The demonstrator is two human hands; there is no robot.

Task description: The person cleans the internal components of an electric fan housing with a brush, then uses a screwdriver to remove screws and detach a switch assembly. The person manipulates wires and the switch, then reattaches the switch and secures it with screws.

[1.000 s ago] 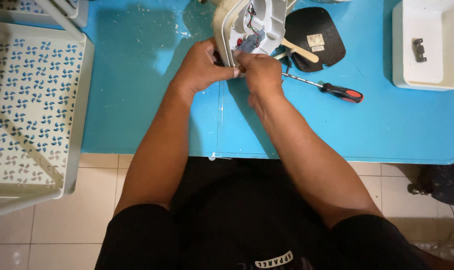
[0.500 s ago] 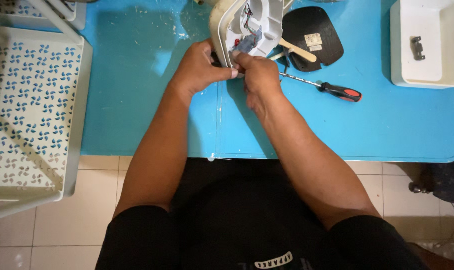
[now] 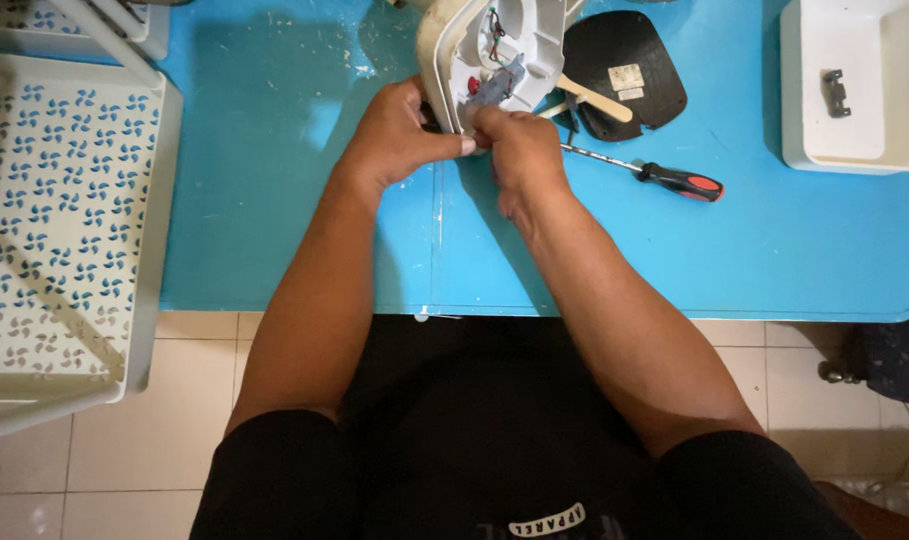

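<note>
Left hand (image 3: pixel 400 135) grips rim of white casing (image 3: pixel 475 50) at worktop (image 3: pixel 305 230) far edge; right hand (image 3: pixel 515 150) pinches grey part (image 3: pixel 495 88) inside. Risk: thin wires tear if pulled hard; screwdriver (image 3: pixel 640 172) may roll off.

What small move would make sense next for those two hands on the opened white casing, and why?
Probably a slight pull or wiggle by the right hand on the grey part inside the white casing. Its fingertips pinch there beside loose wires, the left hand braces the casing's rim, and the screwdriver lies unused on the blue table.
</note>
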